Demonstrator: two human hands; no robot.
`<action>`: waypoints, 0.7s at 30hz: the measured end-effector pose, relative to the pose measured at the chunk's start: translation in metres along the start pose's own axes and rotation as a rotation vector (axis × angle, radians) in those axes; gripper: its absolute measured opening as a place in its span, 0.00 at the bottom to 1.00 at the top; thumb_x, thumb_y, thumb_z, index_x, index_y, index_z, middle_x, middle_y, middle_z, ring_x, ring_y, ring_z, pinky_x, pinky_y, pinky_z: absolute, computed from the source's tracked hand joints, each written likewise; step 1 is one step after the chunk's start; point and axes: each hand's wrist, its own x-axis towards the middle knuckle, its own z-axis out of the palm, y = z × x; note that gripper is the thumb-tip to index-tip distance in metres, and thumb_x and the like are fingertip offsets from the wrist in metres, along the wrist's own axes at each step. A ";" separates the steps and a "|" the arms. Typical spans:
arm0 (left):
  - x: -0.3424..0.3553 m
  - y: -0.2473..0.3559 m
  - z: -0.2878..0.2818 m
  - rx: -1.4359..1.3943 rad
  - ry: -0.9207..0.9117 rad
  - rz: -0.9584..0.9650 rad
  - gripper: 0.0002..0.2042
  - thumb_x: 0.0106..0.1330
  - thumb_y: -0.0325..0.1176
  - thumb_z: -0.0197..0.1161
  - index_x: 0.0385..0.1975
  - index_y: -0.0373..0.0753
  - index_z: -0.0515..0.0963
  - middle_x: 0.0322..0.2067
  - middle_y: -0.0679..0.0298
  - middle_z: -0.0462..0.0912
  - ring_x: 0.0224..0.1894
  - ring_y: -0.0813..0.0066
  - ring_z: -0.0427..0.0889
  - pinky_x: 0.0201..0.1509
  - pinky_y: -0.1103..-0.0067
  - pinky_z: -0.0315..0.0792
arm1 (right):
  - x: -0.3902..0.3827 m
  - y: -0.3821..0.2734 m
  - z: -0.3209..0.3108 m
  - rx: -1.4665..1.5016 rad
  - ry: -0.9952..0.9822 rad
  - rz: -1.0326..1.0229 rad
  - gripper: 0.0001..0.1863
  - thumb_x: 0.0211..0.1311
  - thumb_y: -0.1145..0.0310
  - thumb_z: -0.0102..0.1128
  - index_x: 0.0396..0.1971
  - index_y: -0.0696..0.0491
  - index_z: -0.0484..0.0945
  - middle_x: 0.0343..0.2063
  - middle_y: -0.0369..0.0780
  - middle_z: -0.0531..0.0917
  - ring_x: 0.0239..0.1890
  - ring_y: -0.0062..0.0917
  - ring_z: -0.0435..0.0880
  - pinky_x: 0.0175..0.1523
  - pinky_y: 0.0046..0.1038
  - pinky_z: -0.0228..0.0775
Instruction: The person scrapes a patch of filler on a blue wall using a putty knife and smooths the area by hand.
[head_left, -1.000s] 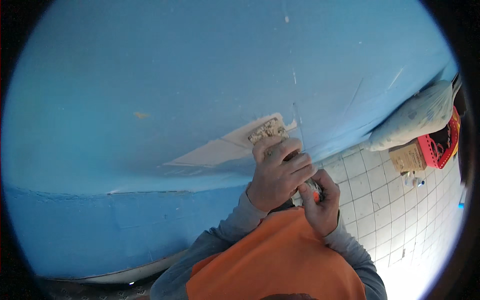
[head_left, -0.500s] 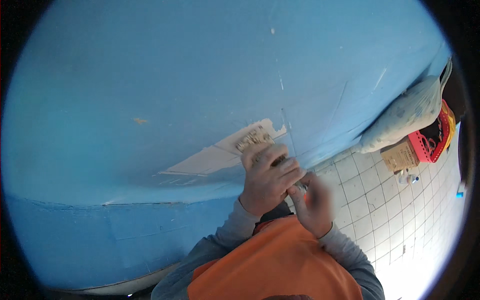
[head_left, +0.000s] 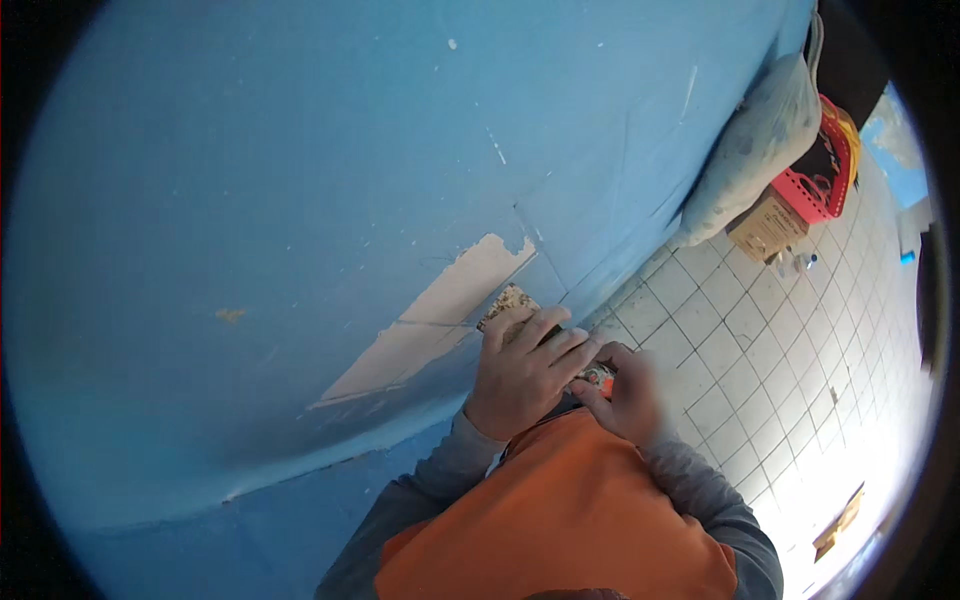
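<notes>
My left hand (head_left: 521, 376) is closed over a scraper (head_left: 510, 308), its fingers on the broad blade crusted with speckled, flaky residue. That blade is at the blue wall (head_left: 250, 150), just below and right of a pale, irregular bare patch (head_left: 430, 325). My right hand (head_left: 625, 395), partly blurred, grips the scraper's handle, which shows orange near my fingers. Whether the blade touches the wall cannot be told.
A white tiled floor (head_left: 730, 350) runs along the right. Against the wall at upper right lie a stuffed pale sack (head_left: 750, 150), a red plastic basket (head_left: 800, 192), a cardboard box (head_left: 760, 230) and plastic bottles (head_left: 795, 262). A brown piece (head_left: 840, 520) lies at lower right.
The view has turned, tilting the wall's edge more steeply. My hands and scraper have moved off the pale patch to just below and right of it, still in the same grip.
</notes>
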 end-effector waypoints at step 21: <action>0.017 -0.019 0.004 0.102 0.046 0.148 0.12 0.56 0.49 0.60 0.33 0.55 0.85 0.31 0.85 0.81 0.40 0.82 0.76 0.48 0.68 0.54 | 0.005 -0.006 0.026 0.036 0.240 -0.064 0.20 0.49 0.68 0.75 0.41 0.62 0.81 0.26 0.45 0.85 0.23 0.34 0.81 0.31 0.28 0.71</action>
